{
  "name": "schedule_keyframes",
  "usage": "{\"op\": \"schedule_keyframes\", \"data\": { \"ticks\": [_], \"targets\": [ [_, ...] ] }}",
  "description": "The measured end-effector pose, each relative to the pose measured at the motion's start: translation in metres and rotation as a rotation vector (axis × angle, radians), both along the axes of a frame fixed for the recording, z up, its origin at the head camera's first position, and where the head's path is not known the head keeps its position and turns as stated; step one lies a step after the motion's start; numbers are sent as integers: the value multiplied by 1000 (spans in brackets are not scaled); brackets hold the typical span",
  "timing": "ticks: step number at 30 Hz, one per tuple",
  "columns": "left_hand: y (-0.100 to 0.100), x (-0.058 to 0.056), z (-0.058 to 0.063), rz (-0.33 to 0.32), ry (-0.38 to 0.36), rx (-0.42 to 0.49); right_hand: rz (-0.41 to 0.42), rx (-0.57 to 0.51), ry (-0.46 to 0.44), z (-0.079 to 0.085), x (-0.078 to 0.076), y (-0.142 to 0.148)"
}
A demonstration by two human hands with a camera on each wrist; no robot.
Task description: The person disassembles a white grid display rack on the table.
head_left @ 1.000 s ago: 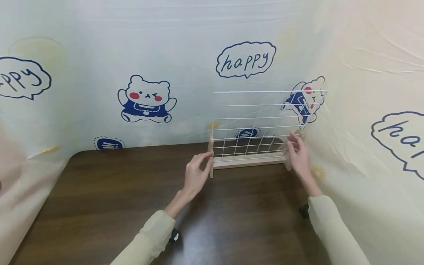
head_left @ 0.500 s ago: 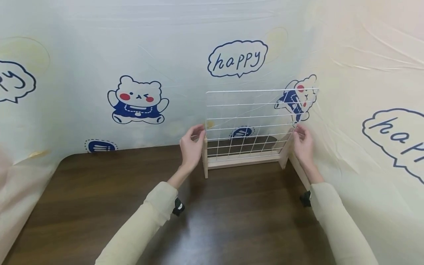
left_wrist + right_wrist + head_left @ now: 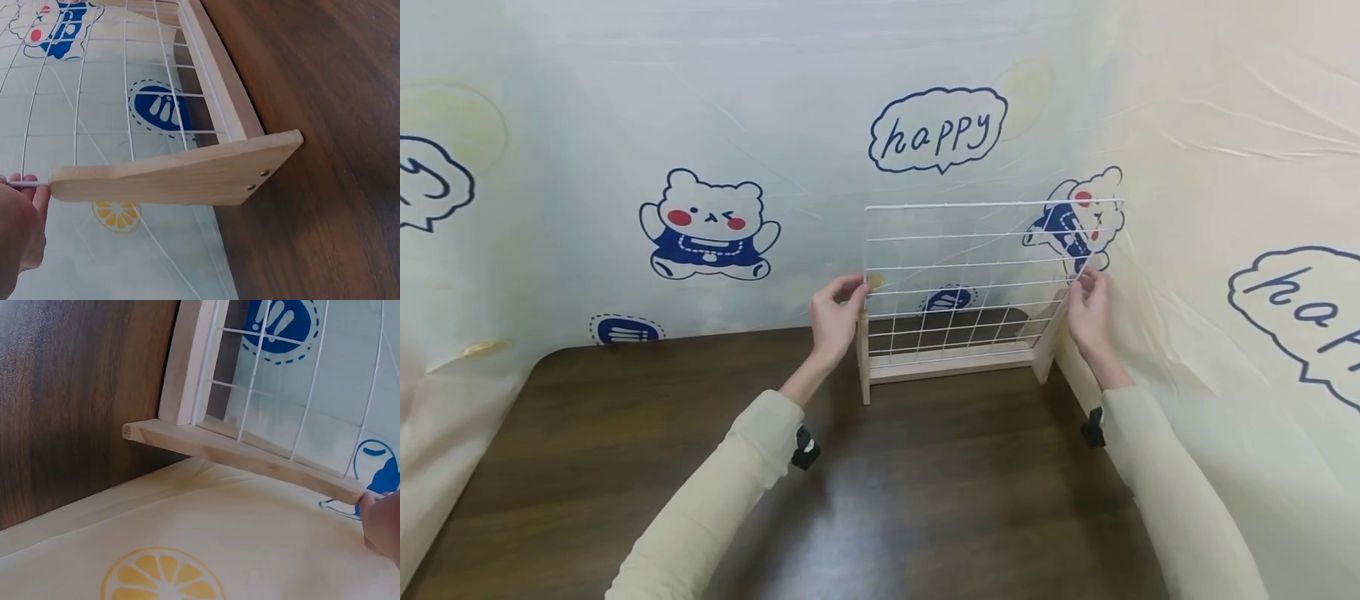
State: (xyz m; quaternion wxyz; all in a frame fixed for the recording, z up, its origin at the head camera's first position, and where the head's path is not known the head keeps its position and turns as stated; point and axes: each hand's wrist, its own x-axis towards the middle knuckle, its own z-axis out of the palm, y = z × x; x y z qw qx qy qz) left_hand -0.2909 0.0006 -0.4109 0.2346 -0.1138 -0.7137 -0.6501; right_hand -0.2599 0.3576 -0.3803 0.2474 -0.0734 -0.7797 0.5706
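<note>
A white wire grid [image 3: 955, 265] stands upright in a pale wooden base [image 3: 955, 365] at the back right of the table. My left hand [image 3: 835, 315] pinches the grid's left edge wire just above the wooden side piece [image 3: 175, 175]. On the opposite side, my right hand [image 3: 1088, 312] grips the grid's right edge above the other side piece [image 3: 250, 459]; its fingertips are partly hidden in the right wrist view. Two screw heads [image 3: 257, 180] show low on the left side piece.
The dark wooden table [image 3: 647, 450] extends left and forward of the rack. A printed cloth [image 3: 820, 108] with bears and "happy" bubbles hangs behind and along the right, close to the rack's right end.
Both hands have moved up from the wooden base's sides to the grid's edge wires. The head view has shifted slightly to the right. The rack stays in place.
</note>
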Motion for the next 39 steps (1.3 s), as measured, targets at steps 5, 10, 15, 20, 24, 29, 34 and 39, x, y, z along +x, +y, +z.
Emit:
{"op": "schedule_keyframes", "data": {
  "ticks": [5,10,15,20,24,29,34,39],
  "targets": [
    [0,-5,1,-19,-14,-21,-31,-62,106,-7,-13,8],
    [1,-7,0,-35,-15,-5,-16,-179,189,-16,-29,19],
    [2,-7,0,-64,-22,-6,14,-336,258,-21,-38,29],
    [4,-6,-1,-43,-27,-9,40,-385,262,-22,-42,34],
    [4,-7,-2,-11,5,-18,64,-364,268,-22,-44,35],
    [4,-7,-1,-10,26,0,86,-375,268,-20,-46,35],
    [5,-8,1,-53,21,56,121,-435,282,-18,-46,36],
    [5,-7,5,-89,8,93,126,-411,294,-18,-45,35]
  ]
}}
